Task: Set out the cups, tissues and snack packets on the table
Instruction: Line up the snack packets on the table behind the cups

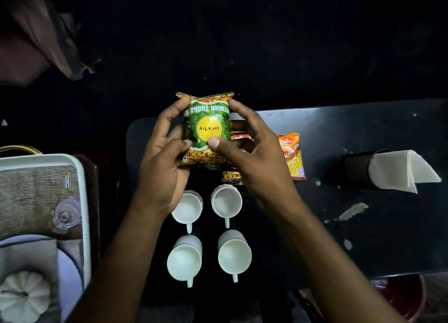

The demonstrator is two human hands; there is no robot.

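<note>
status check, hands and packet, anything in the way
Both hands, left and right, hold green packet above table. Four cups set. Other packets below crowd the spot.

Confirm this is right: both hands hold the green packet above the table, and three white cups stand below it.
Not quite. The head view shows four white cups, two rows of two, not three. The rest holds: left hand and right hand both hold the green packet above the table.

both forearms come up from the lower edge of the frame and converge at its centre. the left hand (161, 167) is cupped, fingers curled and thumb pointing right. the right hand (252, 157) mirrors it, thumb pressed forward, fingers arched above. together they pinch a green packet (207, 126) between them.
</note>
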